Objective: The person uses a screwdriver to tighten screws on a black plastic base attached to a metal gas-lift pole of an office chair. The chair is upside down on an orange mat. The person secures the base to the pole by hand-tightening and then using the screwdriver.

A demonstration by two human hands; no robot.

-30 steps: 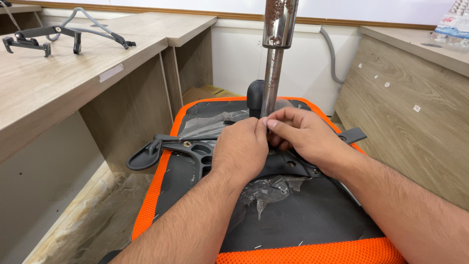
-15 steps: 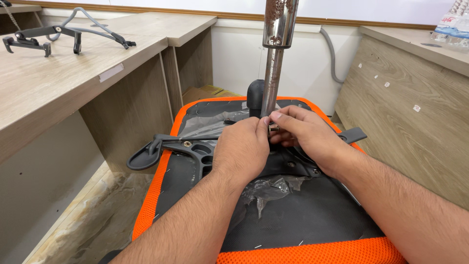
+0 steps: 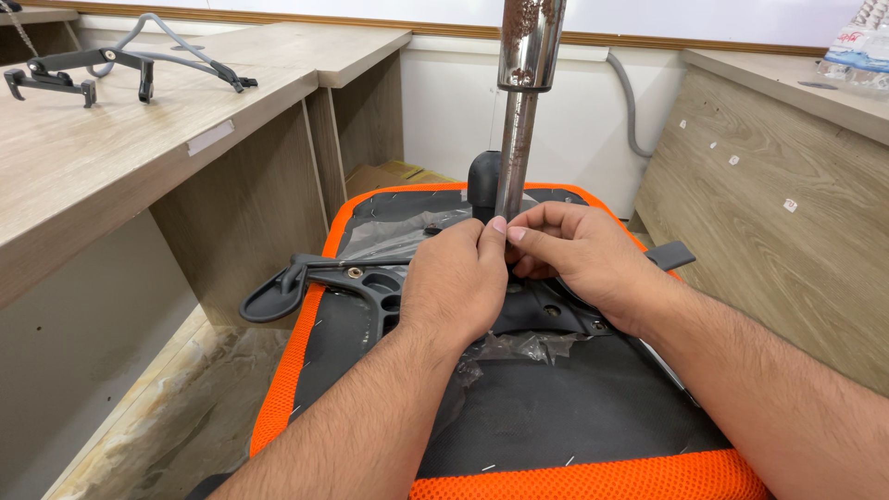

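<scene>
Pinching the base of the metal gas-lift rod (image 3: 516,157) are both left hand (image 3: 456,278) and right hand (image 3: 579,255), over the upturned orange-edged chair seat (image 3: 556,426).

1 view only, from a camera on the person's head, tilted down and forward. It sits close above the upturned chair seat (image 3: 556,417), whose orange rim fills the lower middle. The steel column (image 3: 519,139) rises from the seat straight toward the lens and runs out past the top edge. Both forearms enter from the bottom edge and meet at the column's base. Left of the seat a wooden desk (image 3: 139,157) recedes; right of it stands a wooden panel (image 3: 787,231); beyond it, a white wall.
</scene>
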